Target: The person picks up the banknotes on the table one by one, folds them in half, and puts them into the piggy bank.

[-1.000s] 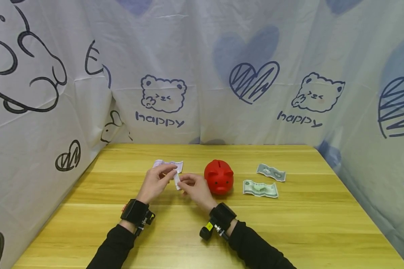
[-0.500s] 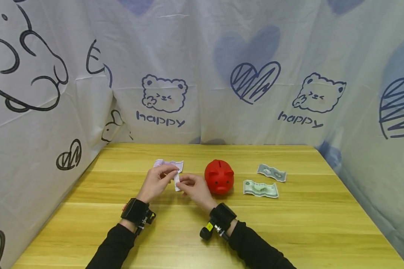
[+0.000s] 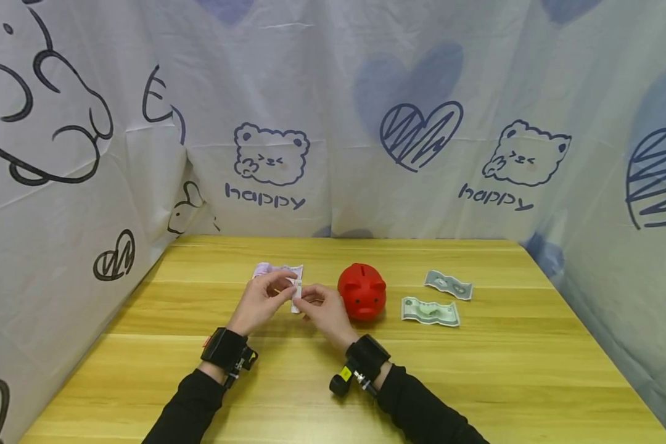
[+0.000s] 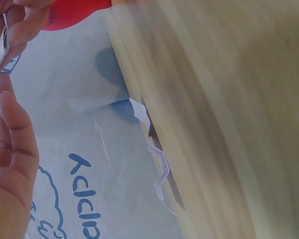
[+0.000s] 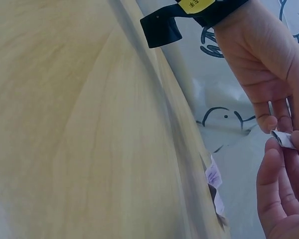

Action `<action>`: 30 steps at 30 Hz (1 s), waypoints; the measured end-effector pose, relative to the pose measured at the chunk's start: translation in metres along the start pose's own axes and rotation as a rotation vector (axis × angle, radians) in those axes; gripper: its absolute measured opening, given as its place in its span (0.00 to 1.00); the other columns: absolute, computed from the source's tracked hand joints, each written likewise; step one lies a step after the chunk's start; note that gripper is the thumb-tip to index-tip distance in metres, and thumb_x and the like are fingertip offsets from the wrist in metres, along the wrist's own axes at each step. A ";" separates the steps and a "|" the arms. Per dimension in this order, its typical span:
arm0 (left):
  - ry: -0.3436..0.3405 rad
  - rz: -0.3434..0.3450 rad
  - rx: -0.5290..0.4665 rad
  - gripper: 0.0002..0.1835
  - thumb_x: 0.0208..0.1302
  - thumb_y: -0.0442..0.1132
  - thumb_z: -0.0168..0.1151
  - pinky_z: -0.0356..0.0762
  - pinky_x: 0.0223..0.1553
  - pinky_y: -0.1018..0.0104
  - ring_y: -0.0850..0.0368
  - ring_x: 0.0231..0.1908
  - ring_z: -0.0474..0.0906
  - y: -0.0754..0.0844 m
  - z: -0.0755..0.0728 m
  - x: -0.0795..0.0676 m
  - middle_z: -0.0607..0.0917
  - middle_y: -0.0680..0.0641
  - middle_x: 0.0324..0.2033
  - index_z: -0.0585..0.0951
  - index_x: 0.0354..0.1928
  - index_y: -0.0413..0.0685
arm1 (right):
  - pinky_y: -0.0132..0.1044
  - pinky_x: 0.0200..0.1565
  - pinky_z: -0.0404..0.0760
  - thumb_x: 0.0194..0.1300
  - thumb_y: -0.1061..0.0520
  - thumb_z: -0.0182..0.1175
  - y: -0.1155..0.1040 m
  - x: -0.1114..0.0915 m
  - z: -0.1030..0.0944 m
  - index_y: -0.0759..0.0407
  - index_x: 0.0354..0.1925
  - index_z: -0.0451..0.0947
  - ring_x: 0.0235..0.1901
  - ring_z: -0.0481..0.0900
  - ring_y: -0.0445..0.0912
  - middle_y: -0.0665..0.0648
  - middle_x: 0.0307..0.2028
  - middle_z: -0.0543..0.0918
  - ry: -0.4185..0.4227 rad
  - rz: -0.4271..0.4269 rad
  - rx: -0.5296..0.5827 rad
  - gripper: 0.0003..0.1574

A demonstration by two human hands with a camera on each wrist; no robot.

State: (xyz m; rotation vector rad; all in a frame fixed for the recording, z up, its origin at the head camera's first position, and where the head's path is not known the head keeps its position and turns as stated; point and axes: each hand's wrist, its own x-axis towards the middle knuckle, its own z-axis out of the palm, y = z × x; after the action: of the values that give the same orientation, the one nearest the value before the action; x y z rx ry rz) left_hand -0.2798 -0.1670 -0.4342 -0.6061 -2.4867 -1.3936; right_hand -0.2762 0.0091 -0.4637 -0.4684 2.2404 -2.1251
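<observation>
"White paper strip (image 5: 284, 140), folded narrow: where is it, and what holds it?"

"At 9 o'clock from the red piggy bank (image 3: 362, 293), raised off the tabletop (image 3: 477, 370). The person's left grip (image 3: 259, 302) pinches its far end, the right grip (image 3: 327, 311) its near end; neither is released. Two holding points, I judge, keep the fold from springing open."

"Condition of the bank?"

"Upright, snout (image 3: 365, 312) toward 6 o'clock, slot (image 3: 362, 271) uppermost. It stands just beside the right grip, likely placed for easy reach."

"Other paper?"

"Lilac note (image 3: 263, 269) at 11 o'clock from the strip, just beyond the left grip and partly hidden by it. Grey note (image 3: 448, 285) at 3 o'clock from the bank; green note (image 3: 430, 312) between 3 and 4 o'clock, nearer the person. Neither lies flat; creases probably account for that."

"Printing on the strip?"

"Too small to tell."
</observation>
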 end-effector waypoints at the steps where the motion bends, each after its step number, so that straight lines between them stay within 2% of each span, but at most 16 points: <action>1: -0.001 -0.003 -0.003 0.12 0.66 0.38 0.64 0.76 0.34 0.69 0.57 0.34 0.80 0.000 0.000 0.000 0.87 0.48 0.35 0.82 0.51 0.48 | 0.46 0.34 0.86 0.62 0.60 0.67 0.000 0.000 0.000 0.66 0.42 0.81 0.30 0.82 0.41 0.60 0.35 0.84 0.010 0.001 0.009 0.12; 7: -0.016 0.014 0.006 0.05 0.63 0.36 0.67 0.78 0.34 0.70 0.60 0.33 0.81 -0.001 0.000 -0.001 0.88 0.49 0.35 0.87 0.40 0.49 | 0.43 0.33 0.86 0.61 0.62 0.68 0.001 0.002 0.000 0.69 0.42 0.81 0.31 0.84 0.49 0.68 0.36 0.85 0.057 -0.011 0.065 0.13; 11: -0.022 0.040 0.011 0.06 0.63 0.36 0.67 0.79 0.35 0.70 0.60 0.33 0.82 -0.001 -0.001 -0.002 0.89 0.49 0.36 0.88 0.40 0.48 | 0.43 0.33 0.86 0.61 0.63 0.67 0.002 0.003 -0.002 0.71 0.43 0.81 0.35 0.85 0.57 0.72 0.38 0.85 0.056 -0.027 0.100 0.13; 14: -0.019 0.041 0.003 0.07 0.63 0.37 0.67 0.80 0.35 0.70 0.60 0.35 0.83 -0.001 -0.001 -0.001 0.89 0.48 0.37 0.89 0.41 0.48 | 0.44 0.34 0.87 0.63 0.64 0.65 0.000 0.003 -0.003 0.72 0.44 0.80 0.36 0.86 0.60 0.74 0.39 0.84 0.043 -0.031 0.124 0.13; 19: -0.018 0.017 -0.023 0.09 0.62 0.40 0.68 0.80 0.35 0.71 0.61 0.36 0.84 -0.002 0.000 -0.001 0.90 0.48 0.38 0.89 0.43 0.48 | 0.40 0.34 0.86 0.64 0.66 0.63 -0.016 -0.004 -0.005 0.74 0.46 0.80 0.36 0.86 0.58 0.75 0.40 0.84 0.030 -0.038 0.140 0.13; 22: -0.026 0.010 -0.032 0.10 0.61 0.40 0.69 0.80 0.35 0.71 0.61 0.34 0.83 -0.002 0.000 -0.001 0.90 0.48 0.37 0.89 0.43 0.47 | 0.39 0.34 0.86 0.64 0.66 0.64 -0.025 -0.009 -0.005 0.75 0.45 0.80 0.34 0.87 0.52 0.73 0.38 0.85 0.051 -0.056 0.140 0.13; 26: -0.045 0.020 -0.040 0.11 0.59 0.41 0.71 0.81 0.34 0.68 0.61 0.33 0.83 -0.002 0.000 -0.001 0.90 0.49 0.35 0.89 0.44 0.48 | 0.42 0.34 0.86 0.62 0.65 0.65 -0.027 -0.010 -0.004 0.74 0.44 0.81 0.31 0.85 0.44 0.70 0.37 0.86 0.088 -0.064 0.148 0.13; 30: -0.055 0.015 -0.050 0.11 0.57 0.42 0.72 0.81 0.34 0.68 0.61 0.32 0.84 -0.002 0.001 -0.001 0.90 0.50 0.34 0.89 0.43 0.50 | 0.47 0.35 0.86 0.61 0.65 0.67 -0.029 -0.009 -0.004 0.74 0.44 0.80 0.30 0.83 0.43 0.70 0.37 0.86 0.109 -0.058 0.157 0.14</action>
State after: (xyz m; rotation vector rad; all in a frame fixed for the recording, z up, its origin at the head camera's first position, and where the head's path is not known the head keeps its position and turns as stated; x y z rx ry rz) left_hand -0.2800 -0.1673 -0.4370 -0.6812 -2.4907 -1.4561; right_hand -0.2624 0.0144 -0.4371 -0.4257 2.1147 -2.3877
